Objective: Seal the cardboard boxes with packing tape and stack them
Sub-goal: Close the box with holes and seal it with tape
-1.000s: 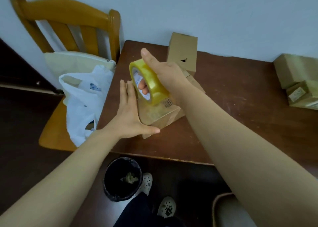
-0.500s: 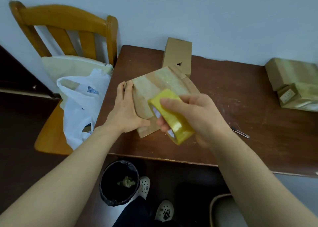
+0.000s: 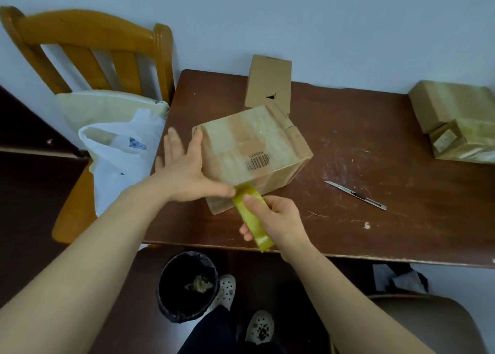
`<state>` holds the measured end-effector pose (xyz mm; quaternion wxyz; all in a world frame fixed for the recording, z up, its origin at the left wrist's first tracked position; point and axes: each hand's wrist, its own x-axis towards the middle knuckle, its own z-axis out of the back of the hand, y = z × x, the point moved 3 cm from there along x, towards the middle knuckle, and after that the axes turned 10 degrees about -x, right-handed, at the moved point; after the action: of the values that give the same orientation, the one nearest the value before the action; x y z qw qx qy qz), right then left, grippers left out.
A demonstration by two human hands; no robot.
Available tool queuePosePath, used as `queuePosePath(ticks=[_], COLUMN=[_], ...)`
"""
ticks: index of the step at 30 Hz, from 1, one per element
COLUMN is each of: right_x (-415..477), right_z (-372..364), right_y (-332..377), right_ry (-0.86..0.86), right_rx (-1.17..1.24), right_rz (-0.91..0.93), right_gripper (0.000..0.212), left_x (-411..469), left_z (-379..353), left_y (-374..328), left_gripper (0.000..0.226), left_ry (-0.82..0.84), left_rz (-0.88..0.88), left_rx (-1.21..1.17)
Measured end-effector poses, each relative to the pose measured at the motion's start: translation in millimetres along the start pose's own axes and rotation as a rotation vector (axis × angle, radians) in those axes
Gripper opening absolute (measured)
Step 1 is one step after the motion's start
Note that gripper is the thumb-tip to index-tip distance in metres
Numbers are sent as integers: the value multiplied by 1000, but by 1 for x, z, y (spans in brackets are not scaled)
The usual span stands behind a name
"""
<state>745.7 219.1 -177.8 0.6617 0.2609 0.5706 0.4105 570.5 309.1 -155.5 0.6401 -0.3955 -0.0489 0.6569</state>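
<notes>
Pale wall and dark floor formed the backdrop. All positions are given from the barcoded box.

1. Brown table (image 3: 375, 139): scratched top, bearing the box near its front left part.
2. Wooden chair (image 3: 91, 32): left of the box, beside the table, carrying a cream bag and a white plastic bag (image 3: 117, 171).
3. Black bin (image 3: 166, 300): below and nearer than the box, on the floor by the person's shoes.
4. Taped boxes (image 3: 460, 128): stacked well apart to the right, against the wall.
5. Barcoded box (image 3: 249, 150): the item being sealed. It sat skewed to the table edge, one corner toward the person, glossy tape already across its top.
6. Small upright box (image 3: 269, 83): just behind it.
7. Left hand (image 3: 184, 171): fingers straight and flat against the box's left side, thumb reaching to the near corner where the tape met the cardboard.
8. Right hand (image 3: 278, 219): nearer than the box, fingers curled round the tape roll.
9. Tape roll (image 3: 251, 221): yellow, seen edge-on, touching the box's near corner and angled back toward the person.
10. Utility knife (image 3: 356, 195): on the table to the right, apart.

Assessment: the roll lay on the person's side of the box, so the strip probably needed drawing down the near face; the left thumb looked placed to pin it.
</notes>
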Motion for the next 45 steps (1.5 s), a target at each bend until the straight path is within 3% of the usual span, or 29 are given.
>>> queuePosePath(ticks=[3, 5, 8, 13, 16, 18, 22, 24, 28, 31, 36, 38, 39, 41, 42, 44, 45], right_x=[4, 6, 8, 11, 14, 13, 15, 17, 12, -2, -16, -6, 1, 22, 34, 54, 61], right_z=[-2, -4, -4, -2, -2, -2, 2, 2, 11, 25, 38, 33, 28, 16, 11, 0, -6], right_y=[2, 3, 3, -1, -3, -7, -5, -4, 6, 21, 69, 87, 95, 108, 113, 122, 127], right_ry=[-10, -5, 9, 35, 57, 63, 73, 75, 62, 125, 308, 310, 309, 273, 238, 175, 158], right_rx=[21, 37, 62, 110, 149, 165, 163, 164, 163, 173, 108, -15, -48, -41, -17, -10, -32], right_rz=[14, 11, 18, 5, -3, -6, 18, 30, 42, 62, 280, 359, 381, 369, 341, 291, 281], right_gripper=[27, 26, 24, 25, 25, 25, 27, 24, 26, 30, 19, 12, 11, 19, 24, 30, 33], left_x=[21, 37, 57, 34, 21, 20, 26, 31, 34, 28, 19, 21, 22, 23, 25, 24, 18], left_z=[10, -3, -23, -37, -39, -20, 29, 34, 15, 14, 12, 10, 10, 9, 8, 4, -4], left_y=[-42, -61, -61, -50, -54, -52, -20, -6, -6, 11, 41, 48, 50, 53, 56, 50, 40], left_gripper=[118, 100, 89, 84, 79, 92, 159, 165, 159, 157, 160, 144, 123, 71, 61, 92, 116], left_ry=[-259, -339, -305, -371, -261, -89, 145, 232, 173, 170, 333, 362, 375, 258, 103, -215, -252], left_rz=[-164, -222, -167, -305, -349, -313, -206, -134, -227, -156, 44, 112, 141, 145, 123, 45, -28], left_rx=[17, 214, 417, 396, 335, 177, 168, 214, 125, -31, -746, -920, -967, -1024, -965, -642, -474])
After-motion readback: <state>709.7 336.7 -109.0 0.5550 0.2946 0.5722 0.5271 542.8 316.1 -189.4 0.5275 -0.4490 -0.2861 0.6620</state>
